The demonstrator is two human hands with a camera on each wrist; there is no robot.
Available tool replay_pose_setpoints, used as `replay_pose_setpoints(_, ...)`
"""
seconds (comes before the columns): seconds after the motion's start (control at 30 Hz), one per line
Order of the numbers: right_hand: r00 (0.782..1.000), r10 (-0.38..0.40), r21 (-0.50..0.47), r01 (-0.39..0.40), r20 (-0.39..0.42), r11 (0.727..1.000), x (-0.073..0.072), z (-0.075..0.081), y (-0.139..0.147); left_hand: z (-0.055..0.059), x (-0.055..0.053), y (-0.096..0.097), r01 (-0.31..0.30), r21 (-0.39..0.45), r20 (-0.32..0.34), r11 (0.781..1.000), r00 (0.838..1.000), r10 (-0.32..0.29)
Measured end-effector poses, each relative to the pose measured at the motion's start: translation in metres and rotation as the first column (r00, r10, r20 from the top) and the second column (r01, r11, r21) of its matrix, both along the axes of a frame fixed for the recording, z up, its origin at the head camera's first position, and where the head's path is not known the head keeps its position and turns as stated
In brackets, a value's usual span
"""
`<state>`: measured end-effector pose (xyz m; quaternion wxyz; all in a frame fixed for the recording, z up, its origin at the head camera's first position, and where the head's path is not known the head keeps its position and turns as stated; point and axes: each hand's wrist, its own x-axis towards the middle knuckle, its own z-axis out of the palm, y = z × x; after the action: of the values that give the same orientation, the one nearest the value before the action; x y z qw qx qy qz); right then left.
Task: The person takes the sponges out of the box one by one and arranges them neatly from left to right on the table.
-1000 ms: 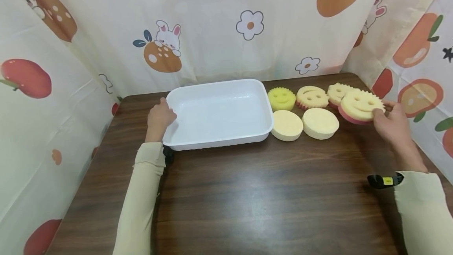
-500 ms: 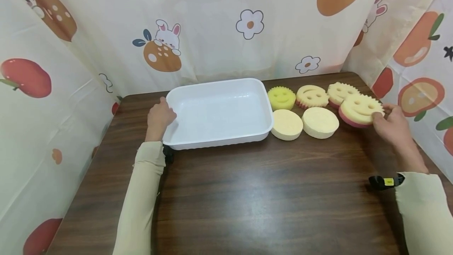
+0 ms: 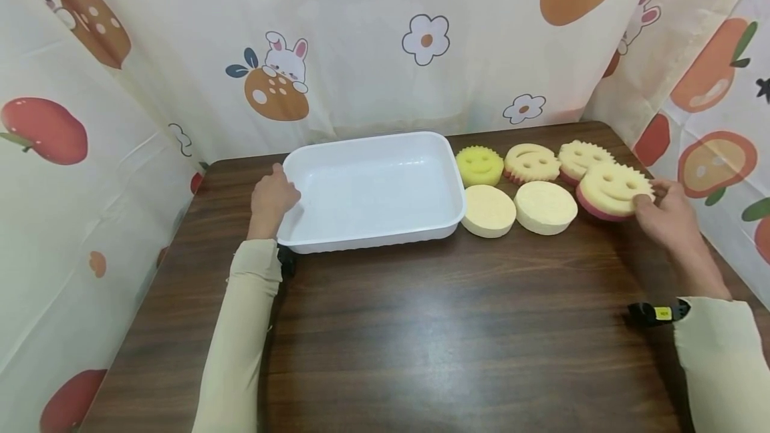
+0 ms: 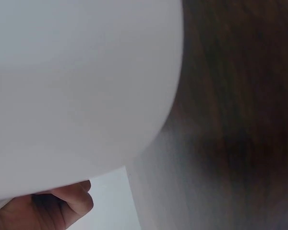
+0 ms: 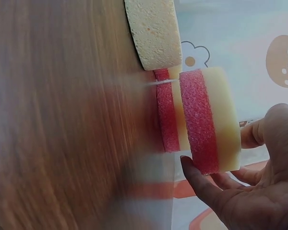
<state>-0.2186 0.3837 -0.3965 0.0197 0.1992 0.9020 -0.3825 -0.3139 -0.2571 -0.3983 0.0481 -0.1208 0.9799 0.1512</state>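
A white rectangular tray lies on the brown table, and my left hand grips its left rim; the left wrist view shows curled fingers under the tray's edge. At the right, my right hand pinches a smiley-face sponge, cream on top and pink below. In the right wrist view the held sponge appears slightly raised, a fingertip under its pink layer. Just behind it sits another smiley sponge, partly hidden.
Between tray and right hand stand a yellow smiley sponge, a cream-and-pink smiley sponge and two plain round cream sponges, the left one close to the tray and the right one beside it. Patterned curtains surround the table.
The held smiley sponge has moved slightly down and toward the front in my right hand, showing more of the sponge behind it. My left hand and the tray have stayed put.
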Motion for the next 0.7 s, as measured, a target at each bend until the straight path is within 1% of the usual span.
replay_pose_setpoints(0.17, 1.0, -0.006, 0.01, 0.006, -0.011, 1.0, 0.003, 0.001, 0.0, 0.001, -0.001, -0.001, -0.004, -0.001, 0.009, 1.0, 1.0, 0.004)
replay_pose_setpoints(0.27, 1.0, 0.009, 0.042, -0.008, -0.02, 0.999, 0.005, 0.002, 0.001, 0.001, -0.001, -0.001, -0.005, -0.003, 0.011, 1.0, 1.0, 0.005)
replay_pose_setpoints(0.37, 0.999, 0.034, 0.064, -0.034, -0.002, 0.997, 0.005, 0.001, 0.003, 0.001, 0.0, -0.001, -0.005, -0.006, 0.011, 1.0, 1.0, 0.005)
replay_pose_setpoints(0.47, 0.998, 0.06, 0.062, -0.062, 0.027, 0.996, 0.005, -0.003, 0.005, 0.0, 0.0, -0.001, -0.007, -0.008, 0.004, 1.0, 1.0, 0.007)
replay_pose_setpoints(0.57, 0.997, 0.069, 0.049, -0.072, 0.044, 0.996, 0.004, -0.006, 0.006, 0.0, 0.0, -0.001, -0.01, -0.009, 0.0, 1.0, 1.0, 0.01)
replay_pose_setpoints(0.7, 0.996, 0.078, 0.044, -0.08, 0.043, 0.996, 0.002, -0.009, 0.007, 0.0, 0.0, 0.001, -0.017, -0.005, 0.012, 1.0, 1.0, 0.017)
